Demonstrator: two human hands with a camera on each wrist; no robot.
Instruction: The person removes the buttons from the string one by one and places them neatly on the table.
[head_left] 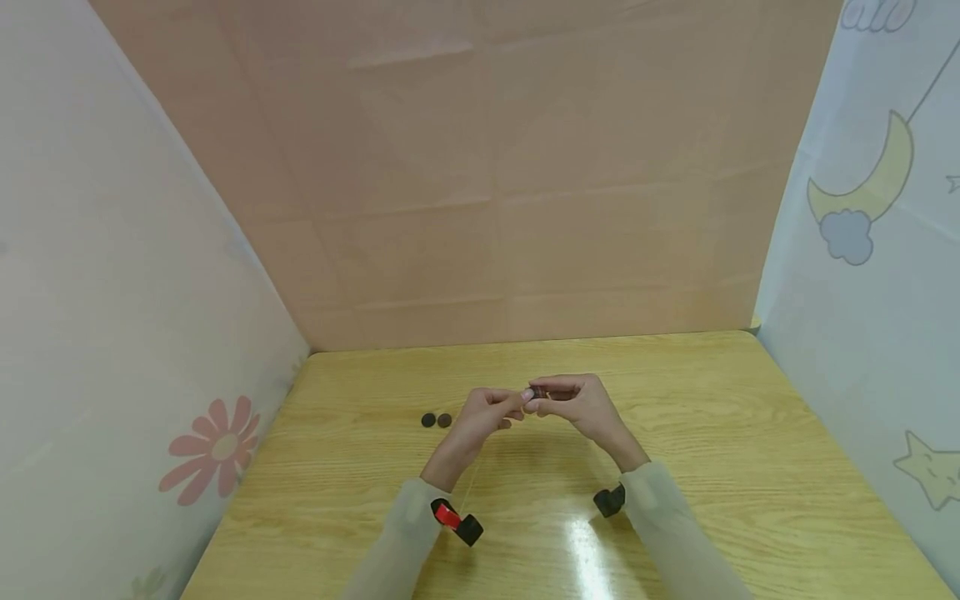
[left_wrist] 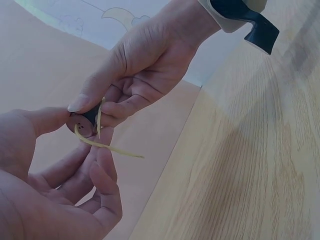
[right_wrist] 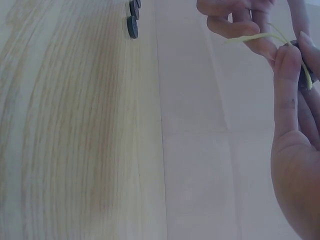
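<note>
In the head view both hands meet above the table. My left hand pinches the edge of a round brown button between thumb and fingers. A yellow string passes through a hole in it, its loose end sticking out. My right hand grips the same small group of buttons, with a dark one directly behind the brown one. How many buttons are held is hidden by the fingers. Another stretch of string lies against the dark button in the right wrist view.
On the wooden table, left of the hands, lie a dark button and a brown button side by side. A pinkish-brown sheet rises behind the table's back edge, with patterned white walls at both sides.
</note>
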